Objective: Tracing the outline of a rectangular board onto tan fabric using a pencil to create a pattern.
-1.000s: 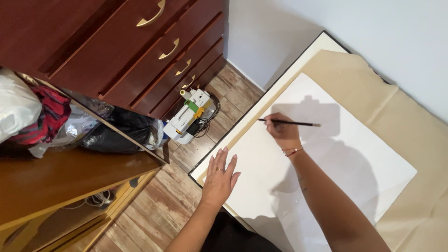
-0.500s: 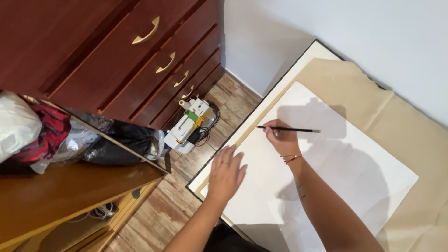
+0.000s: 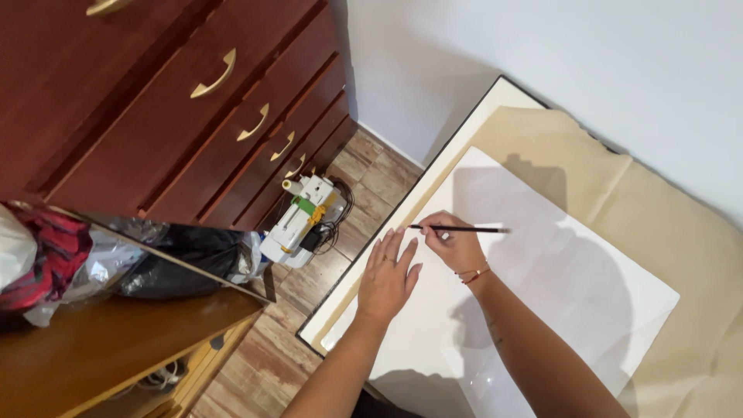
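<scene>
Pinching a thin dark pencil (image 3: 463, 229) between its fingers, the right hand (image 3: 457, 246) rests near the left edge of a white sheet (image 3: 557, 302), the pencil lying almost level with its tip toward that edge. The left hand (image 3: 387, 277) lies flat and open just beside it, fingers spread, holding nothing, pressing the sheet's left margin. Under the sheet lie tan paper (image 3: 681, 232) and a board (image 3: 495, 101) on the floor (image 3: 263, 364); a white machine (image 3: 302, 220) stands by the dresser (image 3: 155, 116).

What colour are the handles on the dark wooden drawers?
The drawer handles are gold-coloured, brass-like metal, seen clearly in the head view.
</scene>
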